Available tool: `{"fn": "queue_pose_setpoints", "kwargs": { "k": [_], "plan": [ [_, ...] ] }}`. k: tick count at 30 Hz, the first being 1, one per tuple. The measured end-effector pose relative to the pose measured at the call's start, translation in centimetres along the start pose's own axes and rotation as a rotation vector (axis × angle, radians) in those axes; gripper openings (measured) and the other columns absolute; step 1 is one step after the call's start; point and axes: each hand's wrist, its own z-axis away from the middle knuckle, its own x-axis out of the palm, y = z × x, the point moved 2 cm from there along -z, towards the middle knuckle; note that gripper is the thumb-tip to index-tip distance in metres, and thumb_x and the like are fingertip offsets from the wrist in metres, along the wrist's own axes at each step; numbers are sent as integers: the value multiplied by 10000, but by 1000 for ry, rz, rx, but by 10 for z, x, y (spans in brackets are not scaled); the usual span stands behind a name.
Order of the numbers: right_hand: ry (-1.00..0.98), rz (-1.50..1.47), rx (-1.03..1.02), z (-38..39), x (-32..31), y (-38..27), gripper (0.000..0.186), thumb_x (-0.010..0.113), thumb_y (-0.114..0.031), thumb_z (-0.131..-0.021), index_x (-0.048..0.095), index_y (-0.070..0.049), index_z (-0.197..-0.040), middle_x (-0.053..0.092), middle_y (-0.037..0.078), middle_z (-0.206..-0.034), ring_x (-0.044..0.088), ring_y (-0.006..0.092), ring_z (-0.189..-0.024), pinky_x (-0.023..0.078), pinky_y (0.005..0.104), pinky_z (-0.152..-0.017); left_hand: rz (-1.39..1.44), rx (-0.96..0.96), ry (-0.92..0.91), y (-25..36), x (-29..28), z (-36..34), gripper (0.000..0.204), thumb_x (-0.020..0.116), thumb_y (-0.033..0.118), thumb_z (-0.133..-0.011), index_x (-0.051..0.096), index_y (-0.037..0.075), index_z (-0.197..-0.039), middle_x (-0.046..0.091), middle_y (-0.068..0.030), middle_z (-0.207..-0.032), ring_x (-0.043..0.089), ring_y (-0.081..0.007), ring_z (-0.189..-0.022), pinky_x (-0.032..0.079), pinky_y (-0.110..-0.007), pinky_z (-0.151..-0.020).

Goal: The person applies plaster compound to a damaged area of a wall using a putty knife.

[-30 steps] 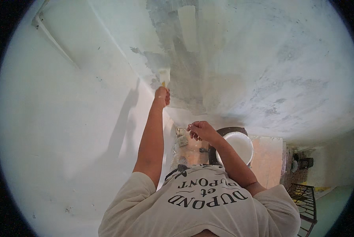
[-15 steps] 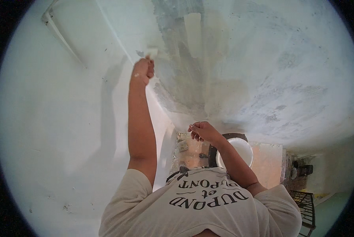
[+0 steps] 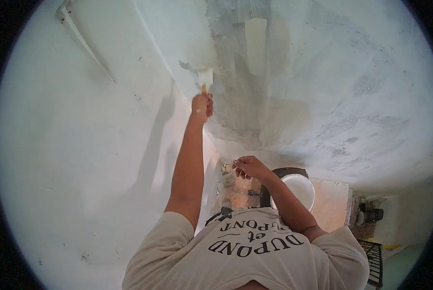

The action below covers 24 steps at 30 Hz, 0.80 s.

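At the end of my raised left arm, my left hand (image 3: 203, 107) is closed round the handle of a paintbrush (image 3: 205, 79). Its pale, wide head lies against the wall (image 3: 284, 111), close to the corner and beside a patch of grey. Lower down, my right hand (image 3: 249, 167) hangs in front of my chest with its fingers loosely curled and apart. I see nothing in it. Beyond my right forearm stands a white bucket (image 3: 301, 191), partly covered by that arm.
A smooth white wall (image 3: 81, 159) rises on the left, with a slanting strip (image 3: 88, 48) near its top. The facing wall carries grey and cream patches. Below are a dark rounded edge (image 3: 290, 171) behind the bucket, an orange-brown floor (image 3: 330, 198) and a dark metal rack (image 3: 372, 256) at right.
My view has shifted a little. The left hand and paintbrush now appear lower and further right in the picture, and the brush head has moved along the wall. My right hand stays nearly in place.
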Motion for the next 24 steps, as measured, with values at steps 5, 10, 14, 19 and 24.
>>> {"fn": "queue_pose_setpoints", "kwargs": {
  "k": [5, 10, 14, 19, 24],
  "plan": [
    [10, -2, 1, 1, 8, -3, 294, 495, -318, -901, 629, -60, -858, 599, 19, -654, 498, 87, -530, 391, 234, -463, -107, -243, 244, -95, -70, -1, 344, 422, 348, -887, 452, 161, -599, 342, 40, -430, 260, -96, -297, 176, -253, -274],
    [18, -2, 20, -1, 2, 9, 310, 494, -327, -901, 617, -43, -881, 595, 22, -650, 484, 84, -521, 385, 231, -463, -206, -485, 224, -106, -73, 20, 187, 423, 144, -819, 473, 108, -642, 376, 39, -465, 277, -89, -311, 194, -238, -278],
    [-2, -7, 46, -1, 5, 10, 294, 481, -313, -922, 607, -50, -888, 600, 20, -647, 481, 82, -500, 390, 229, -455, -407, -116, 205, -10, -36, 21, 235, 425, 205, -871, 526, 92, -691, 408, 33, -486, 308, -66, -347, 198, -225, -309],
    [-17, -11, 9, -6, 9, 11, 291, 481, -307, -923, 605, -46, -889, 602, 21, -649, 496, 84, -510, 393, 222, -456, -294, 63, 194, 114, 27, 62, 233, 414, 205, -891, 520, 91, -718, 390, 46, -516, 274, -59, -360, 172, -216, -322],
    [-8, -11, 40, -8, 13, 16, 279, 480, -295, -924, 611, -52, -891, 606, 21, -658, 500, 85, -516, 393, 222, -455, -203, 137, -88, 133, 63, 72, 139, 416, 166, -859, 488, 115, -752, 311, 76, -516, 234, -46, -369, 140, -218, -333]
  ]
}}
